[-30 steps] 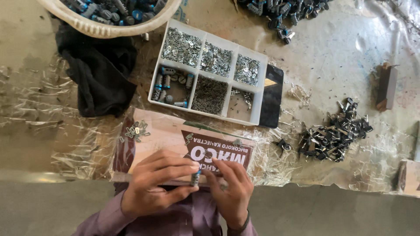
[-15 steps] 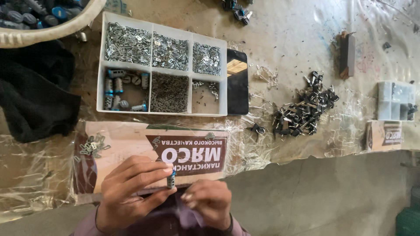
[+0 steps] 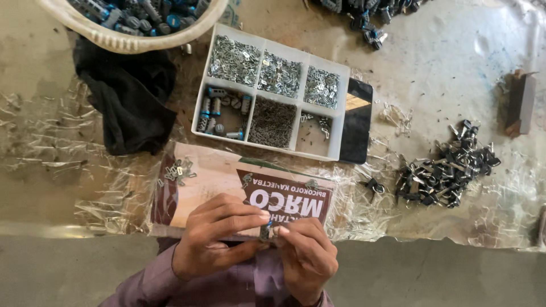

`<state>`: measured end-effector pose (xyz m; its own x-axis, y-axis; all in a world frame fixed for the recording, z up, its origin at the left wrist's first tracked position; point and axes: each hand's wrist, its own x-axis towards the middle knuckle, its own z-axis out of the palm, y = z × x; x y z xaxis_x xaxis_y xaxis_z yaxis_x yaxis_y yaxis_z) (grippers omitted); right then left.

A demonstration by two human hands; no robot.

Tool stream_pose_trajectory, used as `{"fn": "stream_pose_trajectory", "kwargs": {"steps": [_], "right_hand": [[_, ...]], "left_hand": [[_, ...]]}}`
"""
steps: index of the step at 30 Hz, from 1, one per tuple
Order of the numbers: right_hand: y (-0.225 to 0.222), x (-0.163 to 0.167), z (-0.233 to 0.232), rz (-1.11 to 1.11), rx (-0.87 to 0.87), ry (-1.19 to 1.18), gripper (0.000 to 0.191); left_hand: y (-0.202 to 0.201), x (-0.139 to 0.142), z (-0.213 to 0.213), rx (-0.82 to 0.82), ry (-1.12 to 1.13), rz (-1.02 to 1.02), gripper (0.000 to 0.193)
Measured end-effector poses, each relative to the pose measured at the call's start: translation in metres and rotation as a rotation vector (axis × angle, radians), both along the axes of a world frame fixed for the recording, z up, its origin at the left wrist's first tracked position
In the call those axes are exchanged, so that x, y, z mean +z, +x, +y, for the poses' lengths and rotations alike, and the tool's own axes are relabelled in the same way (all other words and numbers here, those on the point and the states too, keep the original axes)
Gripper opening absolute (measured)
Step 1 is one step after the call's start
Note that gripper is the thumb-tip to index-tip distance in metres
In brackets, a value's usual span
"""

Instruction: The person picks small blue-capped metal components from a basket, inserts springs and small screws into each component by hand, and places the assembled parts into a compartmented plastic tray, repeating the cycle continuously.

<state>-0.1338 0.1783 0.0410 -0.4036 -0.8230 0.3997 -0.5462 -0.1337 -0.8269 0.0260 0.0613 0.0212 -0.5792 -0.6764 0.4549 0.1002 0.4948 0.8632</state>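
We hold a small grey-blue part [image 3: 265, 230] between both hands at the near edge of the table, just over the printed card [image 3: 216, 176]. Our left hand [image 3: 213, 236] pinches it with thumb and forefinger, the other fingers curled loosely; our right hand [image 3: 304, 253] closes on it from the other side, fingertips meeting the left's. What the part is exactly, we cannot tell.

Beyond the card sits a white tray [image 3: 340, 122] with six compartments. The three far ones hold heaps of small silvery metal pieces. Of the near three, the left holds a few grey-blue cylinders [image 3: 219, 111], the middle a dense pile of fine dark bits, and the right only a few loose pieces. A dark flat slab [image 3: 357, 122] lies against the tray's right side.

At far left a white basket [image 3: 122, 37] is full of blue and grey cylinders, with a black cloth [image 3: 128, 102] just below it. A pile of dark clips [image 3: 443, 167] lies to the right, well apart from our hands.
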Motion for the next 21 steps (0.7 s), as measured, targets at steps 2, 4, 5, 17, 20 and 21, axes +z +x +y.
{"fn": "stream_pose_trajectory", "kwargs": {"steps": [2,4,5,17,20,21], "right_hand": [[-0.001,-0.001,-0.002,0.005,0.015,-0.016,0.029],[-0.002,-0.001,-0.004,-0.004,0.020,-0.017,0.026],[-0.002,-0.001,-0.005,0.038,0.017,-0.042,0.026],[-0.021,-0.019,0.025,-0.568,0.048,0.232,0.026],[-0.035,-0.022,0.029,-0.522,-0.092,0.363,0.028],[-0.038,-0.023,0.027,-0.116,-0.199,0.337,0.033]], "left_hand": [[0.000,0.001,0.002,0.003,0.006,0.005,0.045],[-0.001,0.002,0.002,0.008,-0.004,-0.004,0.045],[-0.001,0.002,0.002,0.008,-0.010,-0.006,0.046],[-0.014,0.004,0.005,-0.044,-0.047,-0.025,0.045],[-0.020,0.008,0.007,-0.071,0.032,0.027,0.045],[-0.021,0.009,0.005,-0.062,0.028,0.018,0.045]]}}
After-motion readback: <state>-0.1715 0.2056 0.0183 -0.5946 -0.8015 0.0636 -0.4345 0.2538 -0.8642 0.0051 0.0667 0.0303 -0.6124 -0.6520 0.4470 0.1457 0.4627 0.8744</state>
